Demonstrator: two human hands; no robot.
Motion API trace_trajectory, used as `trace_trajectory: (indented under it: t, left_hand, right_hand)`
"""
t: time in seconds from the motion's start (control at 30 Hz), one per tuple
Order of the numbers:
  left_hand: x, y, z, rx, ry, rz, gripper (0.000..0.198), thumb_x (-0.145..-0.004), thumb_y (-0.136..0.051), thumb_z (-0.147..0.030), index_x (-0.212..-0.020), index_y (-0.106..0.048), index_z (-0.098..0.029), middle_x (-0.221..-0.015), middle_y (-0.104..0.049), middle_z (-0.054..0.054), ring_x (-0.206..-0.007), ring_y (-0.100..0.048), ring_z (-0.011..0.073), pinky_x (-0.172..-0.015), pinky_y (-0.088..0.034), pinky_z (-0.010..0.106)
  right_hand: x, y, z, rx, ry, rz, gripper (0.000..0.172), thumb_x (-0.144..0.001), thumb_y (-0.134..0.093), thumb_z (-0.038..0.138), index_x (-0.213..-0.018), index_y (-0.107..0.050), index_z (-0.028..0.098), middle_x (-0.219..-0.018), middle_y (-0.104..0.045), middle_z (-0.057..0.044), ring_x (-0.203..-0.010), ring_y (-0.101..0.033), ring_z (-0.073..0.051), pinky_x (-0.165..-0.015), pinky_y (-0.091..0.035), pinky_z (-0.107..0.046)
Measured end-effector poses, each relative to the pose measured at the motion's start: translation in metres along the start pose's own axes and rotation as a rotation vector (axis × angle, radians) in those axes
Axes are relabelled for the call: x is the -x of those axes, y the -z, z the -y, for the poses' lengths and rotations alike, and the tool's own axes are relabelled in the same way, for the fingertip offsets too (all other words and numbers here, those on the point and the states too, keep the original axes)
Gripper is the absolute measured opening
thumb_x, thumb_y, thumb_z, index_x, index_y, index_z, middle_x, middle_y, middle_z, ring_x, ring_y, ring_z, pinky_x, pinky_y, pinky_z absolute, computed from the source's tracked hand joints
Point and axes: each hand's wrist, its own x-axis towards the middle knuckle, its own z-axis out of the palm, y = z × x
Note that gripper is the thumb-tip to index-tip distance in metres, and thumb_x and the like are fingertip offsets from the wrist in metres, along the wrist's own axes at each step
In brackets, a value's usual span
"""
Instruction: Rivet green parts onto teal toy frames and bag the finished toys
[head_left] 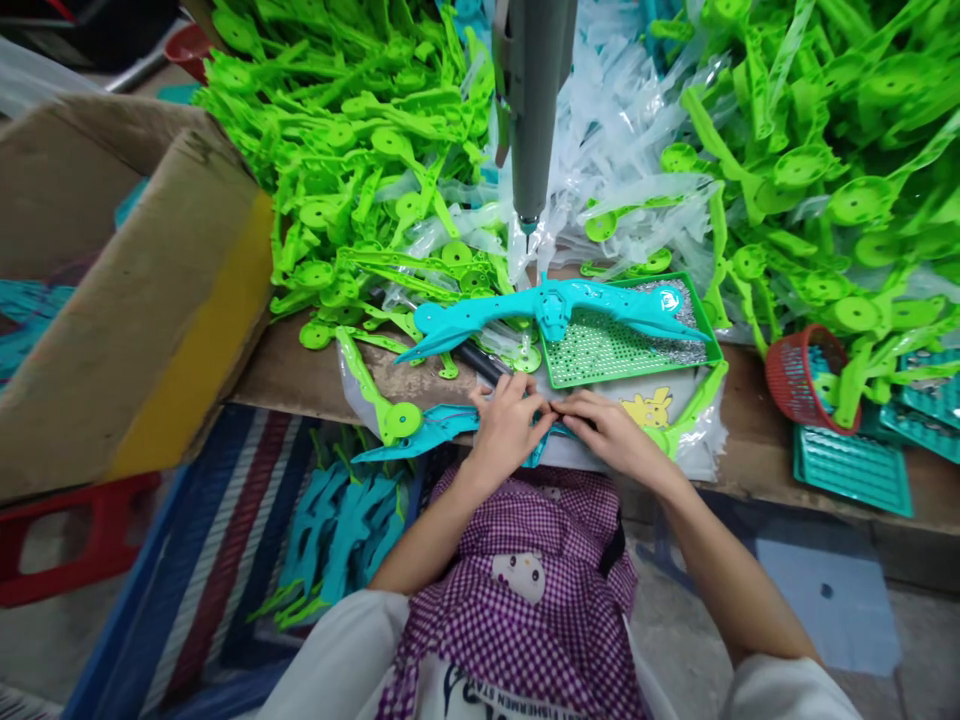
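Note:
A turquoise plastic bow-shaped shell [429, 432] lies across the table's front edge, its inner side up. Over its middle, my left hand [506, 428] is closed on the shell, fingers bent and pressed to it. From the other side my right hand [604, 425] grips the same shell, thumb and fingers together. The fingertips of both hands almost meet; whether a small piece sits between them is hidden. Bright green limb pieces [403, 420] flank the shell at both ends. Just beyond my hands, a second turquoise bow-shaped part [491, 312] rests across a green basket [712, 352].
A grey power screwdriver [534, 130] hangs point down above the table. Heaps of green plastic limbs [360, 140] rise behind, with clear bags [607, 110] between. A cardboard box [172, 260] stands left, a red basket [795, 385] right. Below left, a striped bin [225, 540] holds assembled parts.

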Motion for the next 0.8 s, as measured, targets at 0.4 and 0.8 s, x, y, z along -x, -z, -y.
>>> trace_trajectory:
  t: [0.4,0.8]
  left_hand:
    - [0.019,-0.012,0.003,0.029,-0.035,-0.076,0.017,-0.091,-0.057,-0.035,-0.091,-0.073,-0.029,-0.117,-0.066,0.004,-0.112,-0.056,0.026,-0.1,-0.025,0.052]
    - [0.045,-0.012,0.004,-0.096,-0.181,0.029,0.046,-0.088,-0.058,-0.046,-0.13,-0.057,-0.028,-0.138,-0.055,0.012,-0.131,-0.044,0.0324,-0.107,-0.021,0.057]
  right_hand:
    - [0.002,-0.01,0.007,0.242,-0.016,-0.057,0.018,-0.095,-0.046,0.022,-0.102,-0.062,0.019,-0.089,-0.059,-0.006,-0.087,-0.057,-0.021,-0.079,-0.048,-0.036]
    - [0.029,0.029,0.039,0.004,-0.077,-0.475,0.026,-0.092,-0.055,0.033,-0.116,-0.063,0.029,-0.112,-0.065,-0.006,-0.106,-0.061,-0.022,-0.091,-0.05,-0.043]
